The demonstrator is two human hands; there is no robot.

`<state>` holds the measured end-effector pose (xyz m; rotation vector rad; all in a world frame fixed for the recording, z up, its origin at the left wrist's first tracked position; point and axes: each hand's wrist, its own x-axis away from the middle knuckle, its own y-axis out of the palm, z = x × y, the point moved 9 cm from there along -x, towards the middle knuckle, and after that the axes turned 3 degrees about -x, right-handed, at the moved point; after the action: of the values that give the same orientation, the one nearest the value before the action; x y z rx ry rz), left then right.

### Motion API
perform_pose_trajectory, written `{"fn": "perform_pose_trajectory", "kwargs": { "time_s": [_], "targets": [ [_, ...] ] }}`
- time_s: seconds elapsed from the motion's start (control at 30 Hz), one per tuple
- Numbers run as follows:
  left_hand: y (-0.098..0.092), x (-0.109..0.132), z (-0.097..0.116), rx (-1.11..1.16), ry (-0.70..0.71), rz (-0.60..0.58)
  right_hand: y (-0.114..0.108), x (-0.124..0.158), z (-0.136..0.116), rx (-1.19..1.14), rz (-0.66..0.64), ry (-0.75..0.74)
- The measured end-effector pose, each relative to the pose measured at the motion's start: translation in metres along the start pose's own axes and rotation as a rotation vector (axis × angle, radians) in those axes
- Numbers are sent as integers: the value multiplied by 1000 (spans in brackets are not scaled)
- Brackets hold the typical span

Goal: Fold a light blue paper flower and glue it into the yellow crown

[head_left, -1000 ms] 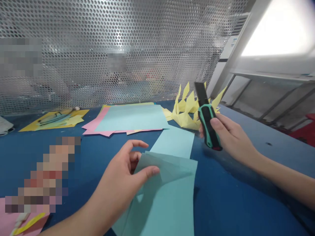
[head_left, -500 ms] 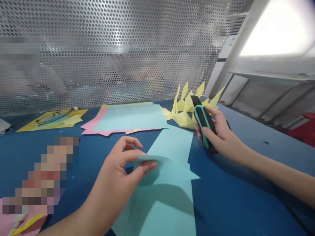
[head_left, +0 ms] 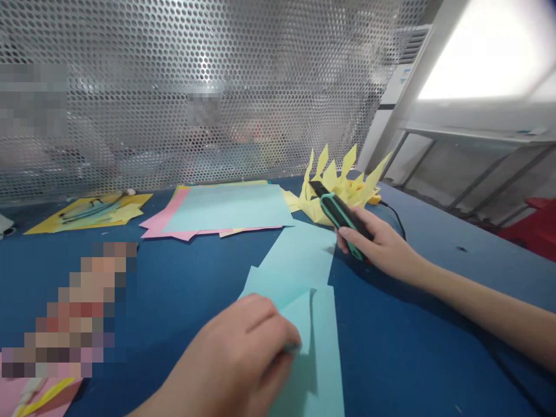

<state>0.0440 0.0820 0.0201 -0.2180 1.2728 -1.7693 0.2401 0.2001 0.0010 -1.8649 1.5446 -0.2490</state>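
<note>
My right hand is wrapped round a black and green utility knife, its dark tip pointing up and left over the table. Whether a blade sticks out of it I cannot tell. Below and to the left, my left hand is closed, thumb and fingers pinching a small edge of light blue paper. More light blue paper lies under that hand, with a raised flap beside the fingers. Another light blue piece stretches away behind it towards the stack.
A yellow paper crown with pointed tips stands behind the knife, near a yellow object with a black cord. Stacked coloured sheets lie at the back. Yellow scraps lie back left. A perforated metal panel rises behind the blue table.
My left hand has come down and nearer, its fingers curling and the lifted paper edge moving with it. The knife in my right hand has tilted further left.
</note>
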Motion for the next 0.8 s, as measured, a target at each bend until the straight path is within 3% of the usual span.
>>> {"fn": "perform_pose_trajectory", "kwargs": {
  "time_s": [0.13,0.27,0.43,0.53,0.67,0.8],
  "targets": [
    [24,7,9,-141,35,-274,2,-2,8,28,-22,52],
    [38,13,6,-190,29,-378,2,-4,10,42,-58,63],
    [48,17,1,-213,21,-414,5,-1,6,38,-120,39],
    [45,15,-1,-240,-8,-398,7,0,5,34,-147,29],
    [31,9,-4,-291,-71,-280,8,0,5,20,-159,21],
    [33,7,-5,-329,-77,-335,7,-3,4,1,-139,20]
  ]
}}
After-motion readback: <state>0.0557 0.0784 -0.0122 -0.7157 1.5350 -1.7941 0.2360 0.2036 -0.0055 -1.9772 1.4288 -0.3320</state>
